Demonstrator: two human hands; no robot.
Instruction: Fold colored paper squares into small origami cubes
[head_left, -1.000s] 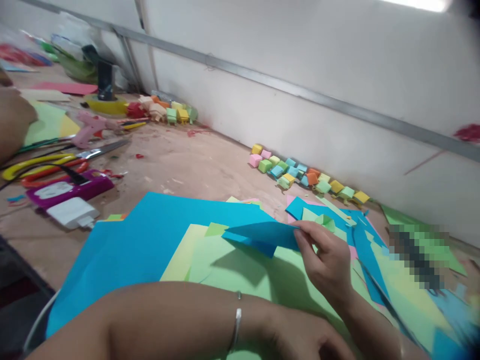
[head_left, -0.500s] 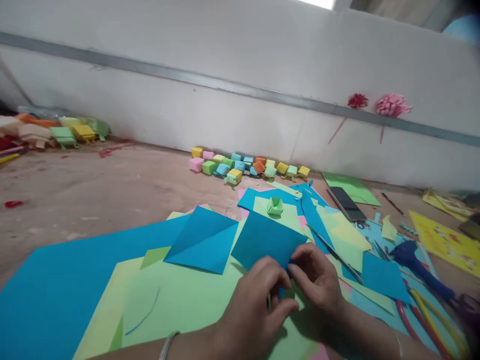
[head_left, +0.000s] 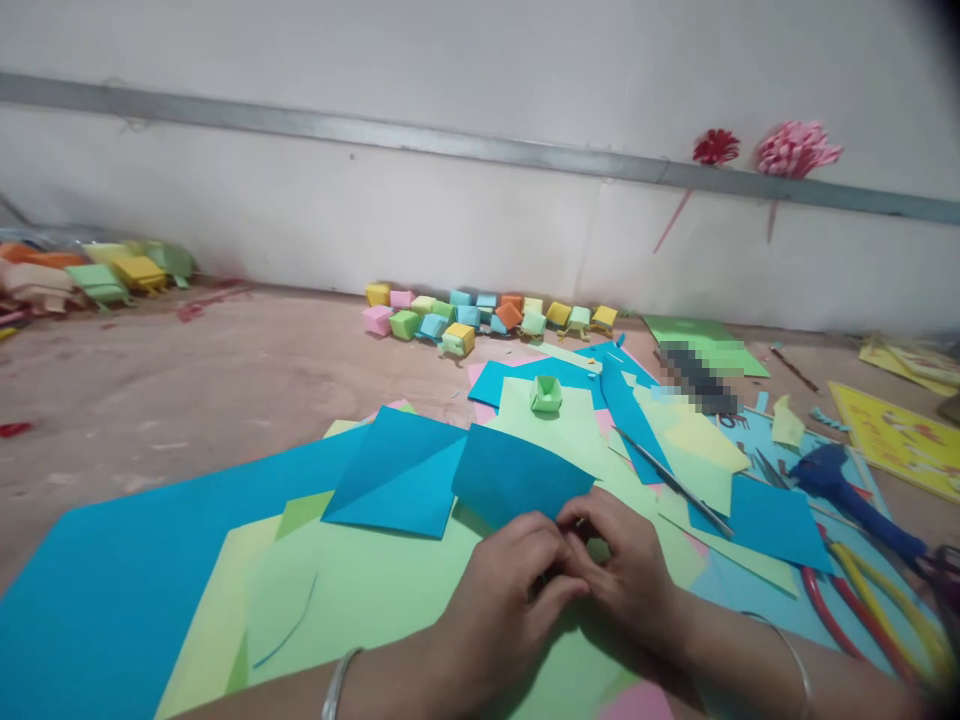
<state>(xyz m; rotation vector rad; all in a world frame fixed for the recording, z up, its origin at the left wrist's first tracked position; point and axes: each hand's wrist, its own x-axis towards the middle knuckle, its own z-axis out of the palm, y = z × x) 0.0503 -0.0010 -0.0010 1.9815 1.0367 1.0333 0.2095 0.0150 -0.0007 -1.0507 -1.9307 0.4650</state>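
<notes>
My left hand (head_left: 506,590) and my right hand (head_left: 626,570) meet low in the middle, both pinching the near edge of a folded blue paper sheet (head_left: 517,475). The fingers of each are curled tight on the paper. Beside it on the left lies a second blue square (head_left: 397,470) with a diagonal crease. Both rest on light green sheets (head_left: 360,590) over a large blue sheet (head_left: 112,590). A small green folded paper box (head_left: 546,394) sits just beyond the held paper.
A row of small coloured paper boxes (head_left: 480,315) lines the wall, with more (head_left: 105,270) at far left. A blue glue gun (head_left: 847,490), scissors and coloured sheets crowd the right. A thin metal rod (head_left: 671,480) lies near my right hand. Paper flowers (head_left: 795,150) hang on the wall.
The view swung right from the left-side tools. My left hand joined the right on the blue paper, which came down flat onto the green sheets; both hands have shifted slightly along its edge.
</notes>
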